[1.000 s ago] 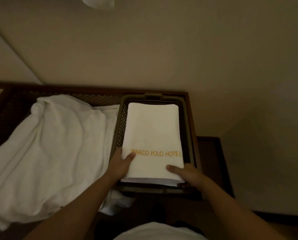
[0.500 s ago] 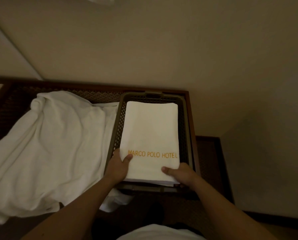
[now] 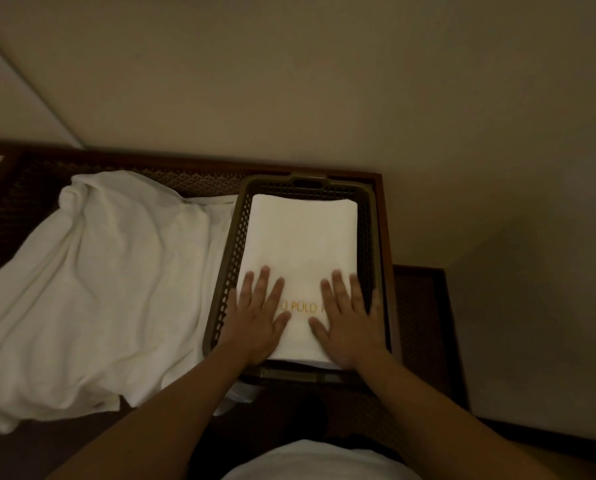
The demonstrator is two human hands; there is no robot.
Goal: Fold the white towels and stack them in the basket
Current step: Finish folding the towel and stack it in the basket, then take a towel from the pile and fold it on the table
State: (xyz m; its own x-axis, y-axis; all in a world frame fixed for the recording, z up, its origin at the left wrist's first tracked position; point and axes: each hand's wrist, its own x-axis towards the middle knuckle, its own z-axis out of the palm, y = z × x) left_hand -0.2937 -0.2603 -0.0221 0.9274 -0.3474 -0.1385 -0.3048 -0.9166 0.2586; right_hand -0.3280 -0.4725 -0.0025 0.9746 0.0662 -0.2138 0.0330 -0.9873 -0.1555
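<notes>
Two hands, the left hand (image 3: 260, 315) and right hand (image 3: 348, 315), lie flat with fingers straight, each grip holding nothing, pressing the folded towel (image 3: 300, 244) down, probably to settle the stack. Around them stands the basket (image 3: 229, 271). Left of the left hand, unfolded towels (image 3: 92, 289) wait on the counter (image 3: 424, 306).

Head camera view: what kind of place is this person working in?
Probably a hotel, perhaps a guest room or linen area. The folded towel in the basket carries gold lettering, partly covered by both hands, and loose white linen lies on a dark wooden table.
</notes>
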